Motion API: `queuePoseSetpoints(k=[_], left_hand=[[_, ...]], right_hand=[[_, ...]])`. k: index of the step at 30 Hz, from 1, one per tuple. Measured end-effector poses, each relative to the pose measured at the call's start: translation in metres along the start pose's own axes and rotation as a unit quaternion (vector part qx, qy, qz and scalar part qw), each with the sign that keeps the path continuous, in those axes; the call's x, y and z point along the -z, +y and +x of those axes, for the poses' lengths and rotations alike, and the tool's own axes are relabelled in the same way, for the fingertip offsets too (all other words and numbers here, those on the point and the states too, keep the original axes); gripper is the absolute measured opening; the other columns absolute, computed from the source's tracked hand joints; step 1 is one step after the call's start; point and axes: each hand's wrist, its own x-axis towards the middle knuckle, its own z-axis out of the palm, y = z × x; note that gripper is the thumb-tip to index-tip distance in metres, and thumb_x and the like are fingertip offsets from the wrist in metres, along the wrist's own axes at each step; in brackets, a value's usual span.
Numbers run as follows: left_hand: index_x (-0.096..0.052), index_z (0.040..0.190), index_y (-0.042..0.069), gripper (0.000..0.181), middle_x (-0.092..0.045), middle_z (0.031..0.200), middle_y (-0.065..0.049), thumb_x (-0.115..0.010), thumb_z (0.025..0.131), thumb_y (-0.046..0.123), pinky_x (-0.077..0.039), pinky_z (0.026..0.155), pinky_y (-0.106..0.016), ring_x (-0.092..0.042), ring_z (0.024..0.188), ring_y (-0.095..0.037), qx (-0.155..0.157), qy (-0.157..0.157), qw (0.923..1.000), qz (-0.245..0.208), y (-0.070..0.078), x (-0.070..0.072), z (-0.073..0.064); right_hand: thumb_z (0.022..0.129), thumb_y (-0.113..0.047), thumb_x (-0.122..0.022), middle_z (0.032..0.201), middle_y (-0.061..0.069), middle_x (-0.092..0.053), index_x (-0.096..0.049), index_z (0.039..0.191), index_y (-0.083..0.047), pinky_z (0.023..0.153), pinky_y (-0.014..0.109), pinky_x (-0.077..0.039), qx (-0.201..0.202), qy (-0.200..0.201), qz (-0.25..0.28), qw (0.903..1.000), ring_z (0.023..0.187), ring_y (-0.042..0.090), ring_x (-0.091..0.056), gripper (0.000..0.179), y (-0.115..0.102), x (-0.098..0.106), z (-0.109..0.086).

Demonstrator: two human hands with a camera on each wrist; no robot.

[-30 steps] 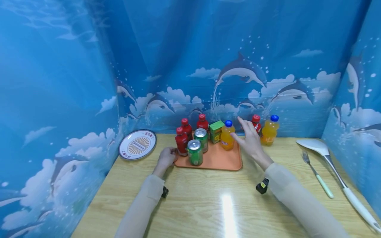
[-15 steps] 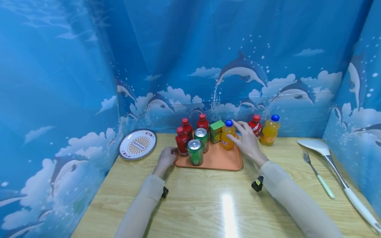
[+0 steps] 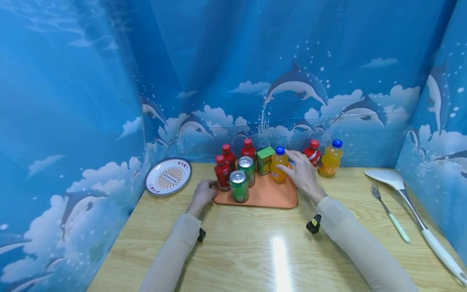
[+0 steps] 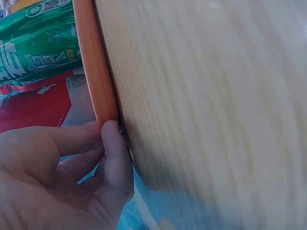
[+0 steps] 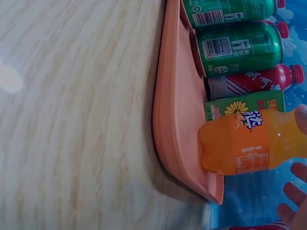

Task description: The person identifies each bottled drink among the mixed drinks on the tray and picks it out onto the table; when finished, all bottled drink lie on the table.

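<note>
My left hand (image 3: pixel 204 192) pinches the left rim of an orange tray (image 3: pixel 270 198); the left wrist view shows the thumb and fingers at its corner. On the tray's right part stands an orange soda bottle (image 5: pixel 244 143) with a blue cap, upright. My right hand (image 3: pixel 303 172) curls round its neck from the right, thumb (image 5: pixel 302 117) in front, the other fingers spread behind. A green juice carton (image 3: pixel 265 161) stands beside that bottle. Two green cans (image 3: pixel 239 187) and several red-capped bottles (image 3: pixel 222 174) fill the tray's left part.
Right of the tray, a red-capped bottle (image 3: pixel 312 154) and another orange soda bottle (image 3: pixel 330 160) stand at the back. A fork (image 3: pixel 390 213) and a long spatula (image 3: pixel 412 211) lie far right. A round plate (image 3: pixel 168 177) leans at the back left, by the blue dolphin curtain (image 3: pixel 219 81).
My right hand has moved left, from beside the orange soda bottle to its neck and cap, its fingers now more bent. My left hand stays at the tray's rim.
</note>
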Motion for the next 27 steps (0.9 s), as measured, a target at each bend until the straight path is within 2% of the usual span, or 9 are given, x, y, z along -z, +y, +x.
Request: queuePoseSetpoints(k=[6,14,21,27], left_hand=[[-0.064,0.141,-0.001,0.054,-0.064,0.101,-0.012,-0.065,0.087,-0.008,-0.059,0.055,-0.023,-0.062,0.079,-0.017,-0.006,0.001,1.0,0.003,0.0,0.001,0.0],[-0.065,0.141,0.001,0.051,-0.063,0.098,-0.01,-0.065,0.09,-0.006,-0.059,0.055,-0.023,-0.062,0.08,-0.017,-0.008,0.002,1.0,0.005,0.002,0.001,-0.002],[-0.062,0.143,0.002,0.052,-0.067,0.114,-0.016,-0.065,0.092,-0.005,-0.059,0.057,-0.023,-0.064,0.084,-0.019,-0.008,-0.002,1.0,0.001,0.002,0.0,-0.003],[-0.061,0.145,0.001,0.054,-0.066,0.116,-0.018,-0.062,0.091,-0.006,-0.061,0.059,-0.025,-0.066,0.089,-0.021,-0.006,-0.003,1.0,-0.007,0.001,0.001,-0.005]], right_hand=[[0.092,-0.04,-0.081,0.15,0.015,-0.063,-0.055,0.154,-0.016,0.108,0.063,-0.052,-0.009,-0.004,0.015,0.9998,0.132,0.04,-0.059,0.071,-0.003,0.001,-0.002],[0.094,-0.034,-0.08,0.152,0.015,-0.061,-0.057,0.152,-0.016,0.114,0.062,-0.051,-0.005,-0.004,0.076,0.9971,0.139,0.04,-0.058,0.066,-0.007,0.002,-0.002],[0.096,-0.032,-0.078,0.15,0.016,-0.062,-0.055,0.154,-0.016,0.107,0.059,-0.057,-0.014,-0.006,0.118,0.9929,0.132,0.038,-0.062,0.064,-0.012,0.006,-0.002],[0.098,-0.032,-0.076,0.153,0.016,-0.059,-0.054,0.155,-0.016,0.11,0.062,-0.054,-0.016,-0.012,0.139,0.9901,0.134,0.037,-0.06,0.063,-0.016,0.011,-0.002]])
